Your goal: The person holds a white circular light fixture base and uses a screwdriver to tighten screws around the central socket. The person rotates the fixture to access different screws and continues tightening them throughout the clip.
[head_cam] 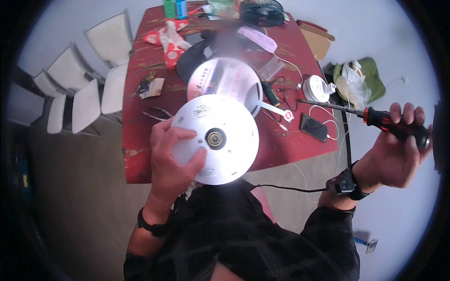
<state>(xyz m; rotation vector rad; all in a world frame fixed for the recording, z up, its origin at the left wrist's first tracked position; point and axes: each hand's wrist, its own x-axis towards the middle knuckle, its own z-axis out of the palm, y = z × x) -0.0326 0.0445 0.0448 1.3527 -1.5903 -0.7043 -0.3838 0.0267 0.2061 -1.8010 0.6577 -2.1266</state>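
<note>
My left hand grips the left side of a round white appliance part, with thumb and forefinger lying on its flat face. A dark recess with brass-coloured rings sits at the middle of that face, among small holes and slots. Off to the right, my right hand is closed around the black and red handle of a screwdriver. Its long shaft points left, apart from the white part. Beyond the part lies a printed round hand fan, partly covered by it; its white handle sticks out to the right.
A worn red table bears a second screwdriver, a small screwdriver, a smartphone, a round white power socket, a polka-dot cloth and a black electric fan. White chairs stand left.
</note>
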